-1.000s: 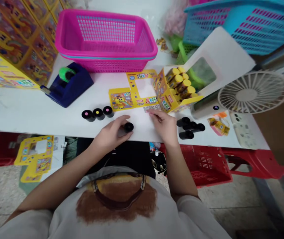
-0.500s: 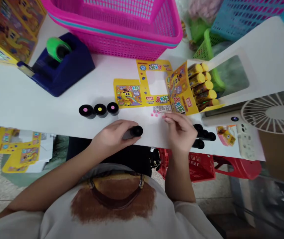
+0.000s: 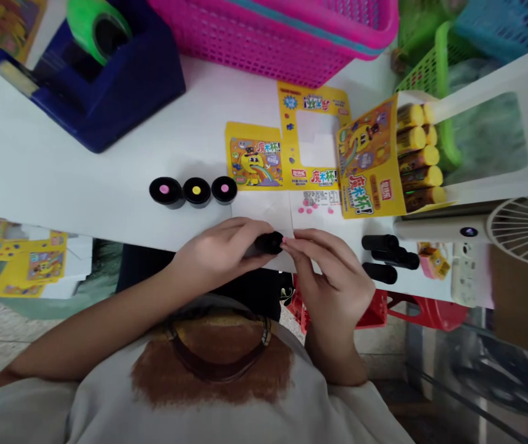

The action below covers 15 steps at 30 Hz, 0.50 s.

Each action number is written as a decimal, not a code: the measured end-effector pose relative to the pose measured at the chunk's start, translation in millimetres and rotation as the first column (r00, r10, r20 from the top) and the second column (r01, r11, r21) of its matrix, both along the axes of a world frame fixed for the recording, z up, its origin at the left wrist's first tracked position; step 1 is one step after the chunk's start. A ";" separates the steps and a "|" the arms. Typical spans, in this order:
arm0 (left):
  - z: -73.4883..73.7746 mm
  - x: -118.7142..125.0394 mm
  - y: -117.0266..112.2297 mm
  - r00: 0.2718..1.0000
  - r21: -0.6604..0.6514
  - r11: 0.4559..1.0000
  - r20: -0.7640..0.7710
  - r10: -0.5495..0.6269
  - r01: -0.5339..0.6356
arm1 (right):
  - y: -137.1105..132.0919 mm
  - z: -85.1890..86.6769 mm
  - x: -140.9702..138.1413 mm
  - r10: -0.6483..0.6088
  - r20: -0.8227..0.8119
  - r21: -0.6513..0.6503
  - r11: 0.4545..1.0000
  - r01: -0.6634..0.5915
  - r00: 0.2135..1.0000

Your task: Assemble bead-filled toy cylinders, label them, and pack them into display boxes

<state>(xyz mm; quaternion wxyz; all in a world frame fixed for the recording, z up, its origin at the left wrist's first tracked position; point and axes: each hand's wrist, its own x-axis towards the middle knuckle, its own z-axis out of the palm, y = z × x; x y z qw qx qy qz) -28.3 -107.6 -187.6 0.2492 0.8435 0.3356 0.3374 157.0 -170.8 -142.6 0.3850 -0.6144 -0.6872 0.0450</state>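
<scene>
Head: three cups (image 3: 197, 202) seem done, tubes (image 3: 384, 255) remain; I see left hand (image 3: 220, 250) clamping cylinder (image 3: 269, 242), right hand (image 3: 331, 268) pinching pink pellet (image 3: 285, 242).

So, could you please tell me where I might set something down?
The tabletop is bare left of the three upright black cups, below the navy tape dispenser; a smaller patch lies between that dispenser and the flattened yellow carton. It is crowded at right, around the open box, black tubes and fan.

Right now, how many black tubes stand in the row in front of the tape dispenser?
3: the left tube with a pink disc, the middle tube with a yellow disc, the right tube with another pink one. None there appears hidden.
</scene>
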 end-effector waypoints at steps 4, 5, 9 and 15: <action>-0.8 1.1 0.7 1.000 0.051 0.999 0.028 -0.006 0.005 | 2.6 2.8 1.6 0.068 0.046 -0.013 0.998 -0.068 0.997; -1.5 1.3 1.1 0.999 0.071 0.997 0.037 -0.008 0.005 | 3.0 3.6 2.3 0.089 0.049 -0.021 0.996 -0.088 0.995; -4.6 1.4 3.2 0.998 0.145 0.989 0.065 -0.019 0.010 | 3.6 5.0 4.7 0.168 0.048 -0.054 0.985 -0.166 0.985; -7.2 1.4 4.5 0.995 0.185 0.982 0.086 -0.046 0.030 | -2.0 -8.4 2.6 0.188 0.091 0.041 0.980 -0.192 0.978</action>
